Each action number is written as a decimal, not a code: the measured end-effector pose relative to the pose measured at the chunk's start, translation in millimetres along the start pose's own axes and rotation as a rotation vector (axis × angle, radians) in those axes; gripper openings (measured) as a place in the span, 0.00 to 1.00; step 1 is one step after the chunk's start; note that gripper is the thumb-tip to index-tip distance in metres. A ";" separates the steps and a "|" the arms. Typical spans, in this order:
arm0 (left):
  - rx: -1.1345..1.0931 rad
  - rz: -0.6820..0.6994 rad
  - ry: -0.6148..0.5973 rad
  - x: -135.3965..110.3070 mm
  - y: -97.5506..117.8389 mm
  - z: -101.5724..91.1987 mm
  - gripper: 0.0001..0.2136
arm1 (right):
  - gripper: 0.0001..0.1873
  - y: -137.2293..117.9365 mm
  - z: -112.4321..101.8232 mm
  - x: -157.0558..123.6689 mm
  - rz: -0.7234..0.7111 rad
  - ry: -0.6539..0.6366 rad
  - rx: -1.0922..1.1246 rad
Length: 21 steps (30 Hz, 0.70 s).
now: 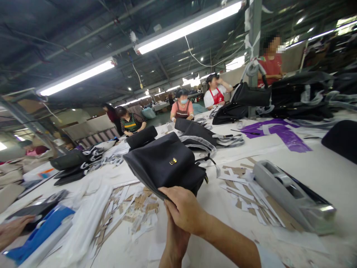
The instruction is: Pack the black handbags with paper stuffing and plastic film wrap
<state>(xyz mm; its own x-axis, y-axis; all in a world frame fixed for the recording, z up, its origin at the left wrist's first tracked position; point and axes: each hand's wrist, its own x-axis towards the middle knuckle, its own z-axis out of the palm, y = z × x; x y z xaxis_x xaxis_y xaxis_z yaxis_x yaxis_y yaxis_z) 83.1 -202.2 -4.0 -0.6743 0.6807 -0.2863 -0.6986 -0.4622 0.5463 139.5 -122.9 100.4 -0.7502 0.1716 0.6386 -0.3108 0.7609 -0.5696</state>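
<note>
A black handbag with a small gold clasp on its front is held up tilted over the table. My right hand grips its near lower edge, thumb and fingers pressed on the black material. Just beneath, my left hand supports the same edge from below; its fingers are mostly hidden behind the bag and my right hand. A dark strap hangs at the bag's right side. Behind it, another black bag lies with straps in clear wrapping.
A grey tape dispenser stands at right beside paper and card strips. More scraps lie left. A blue tape dispenser is near another person's hand. Purple tape sticks to the white table. Co-workers sit beyond.
</note>
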 end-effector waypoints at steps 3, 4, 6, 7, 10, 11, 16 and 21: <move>-0.010 -0.192 -0.016 -12.9 -14.9 -7.7 0.22 | 0.22 0.2 1.3 -0.9 0.028 -0.101 -0.131; -0.003 -0.246 -0.003 -17.4 -19.1 -9.2 0.22 | 0.22 0.8 2.4 -1.1 0.042 -0.125 -0.180; 0.001 -0.328 0.020 -25.4 -25.9 -9.7 0.22 | 0.21 2.4 5.4 -1.7 0.064 -0.165 -0.268; -0.005 -0.361 0.028 -28.5 -28.1 -8.9 0.22 | 0.21 3.2 7.1 -2.3 0.073 -0.176 -0.302; -0.030 -0.440 0.037 -32.3 -30.3 -6.2 0.24 | 0.22 5.0 11.1 -5.7 0.085 -0.170 -0.342; -0.040 -0.462 0.030 -31.8 -30.1 -6.3 0.25 | 0.22 5.6 11.7 -7.6 0.084 -0.149 -0.341; -0.016 -0.618 -0.050 -29.4 -28.9 -20.2 0.33 | 0.20 14.7 8.7 -26.2 0.139 0.010 -0.346; 0.559 -0.466 -0.271 -50.1 -13.7 -43.0 0.33 | 0.23 32.0 4.2 -60.9 0.248 0.076 -0.317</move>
<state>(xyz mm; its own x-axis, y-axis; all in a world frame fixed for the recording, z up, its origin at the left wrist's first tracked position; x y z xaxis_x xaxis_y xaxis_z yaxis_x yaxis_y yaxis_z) 116.1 -254.4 -31.0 -0.2078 0.8829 -0.4211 -0.6225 0.2127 0.7532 172.8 -111.6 41.1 -0.7306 0.4108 0.5454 0.0780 0.8437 -0.5311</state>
